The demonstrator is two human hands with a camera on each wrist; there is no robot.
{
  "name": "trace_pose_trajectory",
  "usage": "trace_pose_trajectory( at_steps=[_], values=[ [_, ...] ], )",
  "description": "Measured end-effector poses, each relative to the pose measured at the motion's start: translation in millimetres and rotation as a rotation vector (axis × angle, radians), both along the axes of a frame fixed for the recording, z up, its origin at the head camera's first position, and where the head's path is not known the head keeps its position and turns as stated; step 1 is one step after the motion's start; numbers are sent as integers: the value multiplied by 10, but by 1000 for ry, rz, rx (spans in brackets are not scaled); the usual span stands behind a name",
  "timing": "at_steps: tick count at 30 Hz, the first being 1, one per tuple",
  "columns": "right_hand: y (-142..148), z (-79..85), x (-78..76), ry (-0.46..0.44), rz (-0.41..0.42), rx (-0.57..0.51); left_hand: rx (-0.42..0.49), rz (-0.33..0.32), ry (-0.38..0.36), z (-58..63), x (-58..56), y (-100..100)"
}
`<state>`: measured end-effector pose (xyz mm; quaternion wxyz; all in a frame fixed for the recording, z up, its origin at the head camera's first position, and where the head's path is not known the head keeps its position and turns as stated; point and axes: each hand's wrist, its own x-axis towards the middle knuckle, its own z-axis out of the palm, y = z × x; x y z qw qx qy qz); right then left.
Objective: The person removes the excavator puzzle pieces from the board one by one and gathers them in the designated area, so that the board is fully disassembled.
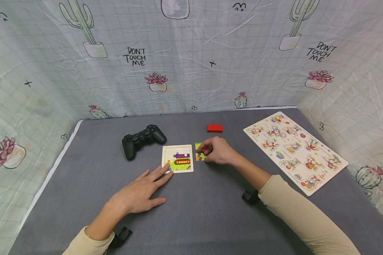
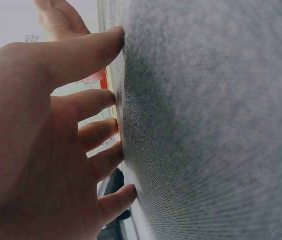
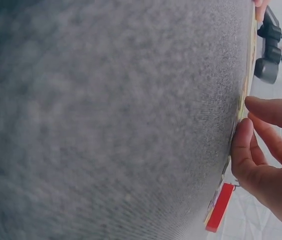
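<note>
On the grey worktop (image 1: 210,219), a small puzzle tray (image 1: 170,151) is set near the middle, with the picture of a tracked vehicle partly filled in and the upper part of its base left bare. Its near left corner is touched by the fingertips of the left hand (image 1: 140,194), whose fingers are spread. Just beside the tray's right side, loose puzzle pieces (image 1: 198,157) are touched by the right hand (image 1: 218,150); its fingers are curled with the tips close together, but whether a piece is pinched cannot be told. A black game controller (image 1: 143,137) is seen toward the far left corner of the worktop, a red block (image 1: 214,128) is placed near the far edge, and a large picture board (image 1: 281,143) is laid at an angle along the right edge. These positions are given by the head view; the underside of the left hand is shown only by the left wrist view, where the palm is seen raised and the fingertips lowered to the surface. In the right wrist view, the pieces are reduced to a thin edge-on strip beneath the fingertips.
</note>
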<state>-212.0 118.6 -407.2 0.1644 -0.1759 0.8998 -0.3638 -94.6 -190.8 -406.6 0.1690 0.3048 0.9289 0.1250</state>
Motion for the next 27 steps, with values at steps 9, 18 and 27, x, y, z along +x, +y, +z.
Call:
trace_pose_trajectory(
  at_steps=[9, 18, 27],
  values=[
    [-86, 34, 40, 55, 5, -29, -19, 9, -9, -2, -5, 1],
    [-285, 52, 35, 67, 45, -25, -30, 8, -11, -6, -21, 13],
    [-514, 61, 35, 46, 79, -6, -28, 11, -17, -14, -18, 10]
  ],
)
